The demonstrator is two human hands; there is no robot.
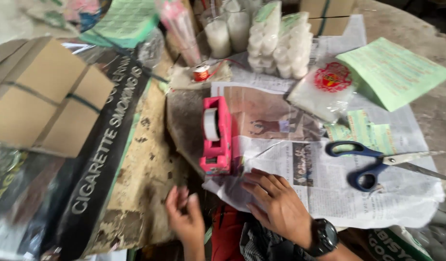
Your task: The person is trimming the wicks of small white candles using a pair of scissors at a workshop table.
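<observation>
**Hands on the newspaper, bags of white stuff up top**

Right hand lies flat on the newspaper, fingers spread, gripping nothing. Left hand hovers blurred at the table edge, fingers loosely curled, empty as far as shows. Pink tape dispenser stands just beyond the fingertips. Blue scissors lie open, right. Far back, clear bags hold white round pieces; a flat bag holds white powder.
</observation>
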